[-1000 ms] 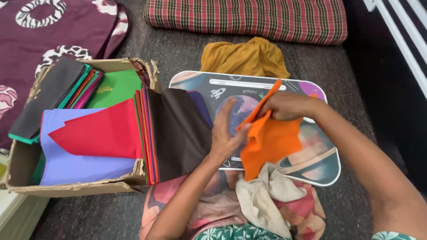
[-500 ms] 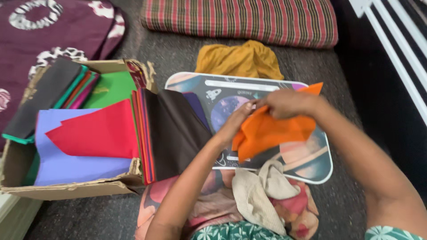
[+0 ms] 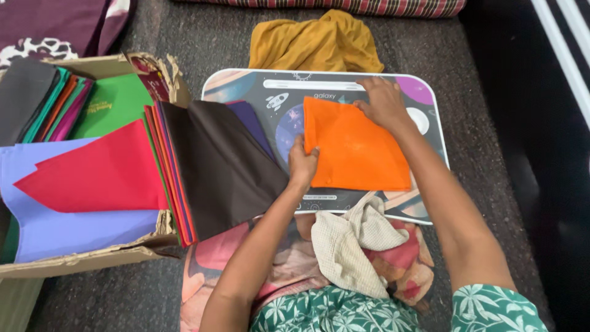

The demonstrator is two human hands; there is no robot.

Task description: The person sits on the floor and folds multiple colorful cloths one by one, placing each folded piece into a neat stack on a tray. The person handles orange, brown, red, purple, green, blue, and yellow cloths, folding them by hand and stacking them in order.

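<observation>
An orange felt sheet (image 3: 356, 147) lies flat on a lap tray (image 3: 246, 86) printed with planets and a rocket. My left hand (image 3: 302, 163) presses down on the sheet's near left edge. My right hand (image 3: 382, 101) rests flat on its far right corner. Neither hand grips it; both hold it down against the tray. A dark brown sheet (image 3: 221, 166) hangs over the side of a cardboard box (image 3: 92, 258) just left of my left hand.
The box holds a red sheet (image 3: 98, 175), a lilac sheet (image 3: 61, 227), a green sheet (image 3: 114, 104) and several stacked coloured sheets. A mustard cloth (image 3: 313, 40) lies beyond the tray. A beige cloth (image 3: 350, 246) sits on my lap.
The orange sheet was held up folded between both hands; now it is spread flat on the tray with both hands pressing on it. The view has tilted down.
</observation>
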